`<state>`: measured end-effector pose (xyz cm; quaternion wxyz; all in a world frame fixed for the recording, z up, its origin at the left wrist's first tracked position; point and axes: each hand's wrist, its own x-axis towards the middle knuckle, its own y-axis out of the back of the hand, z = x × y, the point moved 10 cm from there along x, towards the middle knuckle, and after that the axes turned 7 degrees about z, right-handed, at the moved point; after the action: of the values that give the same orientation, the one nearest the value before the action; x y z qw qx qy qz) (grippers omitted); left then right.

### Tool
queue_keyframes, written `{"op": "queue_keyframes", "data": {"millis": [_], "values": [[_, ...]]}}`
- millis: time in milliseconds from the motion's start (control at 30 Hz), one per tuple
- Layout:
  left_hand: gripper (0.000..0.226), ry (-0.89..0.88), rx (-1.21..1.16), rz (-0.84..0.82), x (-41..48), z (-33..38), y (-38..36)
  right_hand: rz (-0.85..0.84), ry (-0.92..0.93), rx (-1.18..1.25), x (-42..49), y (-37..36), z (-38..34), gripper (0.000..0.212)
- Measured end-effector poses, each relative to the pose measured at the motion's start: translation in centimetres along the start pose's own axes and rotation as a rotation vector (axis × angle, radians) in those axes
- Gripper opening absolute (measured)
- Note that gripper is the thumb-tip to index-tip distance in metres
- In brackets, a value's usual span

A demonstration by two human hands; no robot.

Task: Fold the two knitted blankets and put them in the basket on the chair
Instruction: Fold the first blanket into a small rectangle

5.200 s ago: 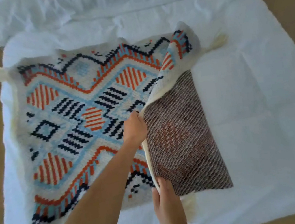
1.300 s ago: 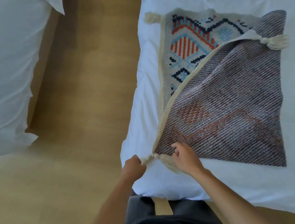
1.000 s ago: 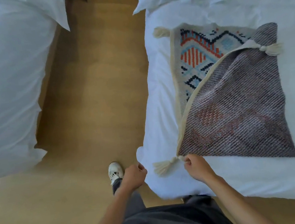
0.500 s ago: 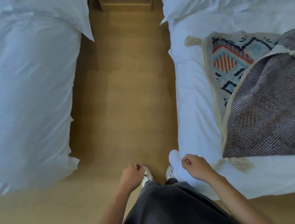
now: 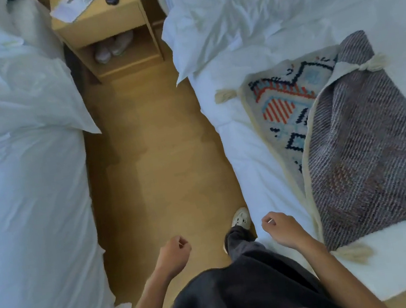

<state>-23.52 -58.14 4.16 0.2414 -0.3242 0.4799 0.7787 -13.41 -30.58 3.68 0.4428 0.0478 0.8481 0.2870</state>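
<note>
Along the left edge of the white bed (image 5: 248, 147), the tasselled patterned knitted blanket (image 5: 365, 144) is lying half-folded. The left grip (image 5: 175, 251) and right grip (image 5: 283, 228) are curling empty. The next fold is likely needing a tassel corner pinched.

The blanket (image 5: 368, 151) is showing a coarse, matt knit with fluffy yarn tassels (image 5: 373, 65). The bed sheets (image 5: 241, 135) are looking like soft, creased white cloth. The floor (image 5: 156, 160) and nightstand (image 5: 100, 22) are showing smooth pale wood, and a matt paper (image 5: 74, 0) sheet is lying on the nightstand.

We observe one knitted blanket (image 5: 353, 153) at 3 o'clock, flat on the white bed (image 5: 248, 152). It is folded diagonally, grey-striped reverse uppermost. The orange, blue and navy patterned face shows toward 12 o'clock.
</note>
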Motion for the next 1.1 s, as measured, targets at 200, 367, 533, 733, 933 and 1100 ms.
{"op": "queue_keyframes", "data": {"millis": [200, 367, 533, 733, 933, 1100], "values": [[0.011, -0.139, 0.131, -0.051, 5.2, 12.6, 2.4, 0.101, -0.03, 0.141, 4.1, 8.2, -1.5, 0.025], [0.009, -0.292, 0.273, -0.086, 8.8, 23.5, 2.1, 0.211, -0.132, 0.302, 5.7, 13.0, 0.4, 0.02], [0.011, -0.44, 0.489, -0.181, 12.4, 32.8, 0.5, 0.308, -0.256, 0.414, 6.7, 15.0, 2.4, 0.02], [0.012, -0.515, 0.652, -0.3, 19.9, 42.4, -0.8, 0.384, -0.434, 0.57, 10.7, 16.1, 2.6, 0.013], [0.013, -0.566, 0.752, -0.379, 28.4, 50.9, -0.5, 0.397, -0.551, 0.677, 18.4, 17.9, -2.2, 0.017], [0.026, -0.628, 0.875, -0.368, 34.2, 55.3, -0.7, 0.367, -0.571, 0.717, 25.1, 18.9, -6.1, 0.019]]}}
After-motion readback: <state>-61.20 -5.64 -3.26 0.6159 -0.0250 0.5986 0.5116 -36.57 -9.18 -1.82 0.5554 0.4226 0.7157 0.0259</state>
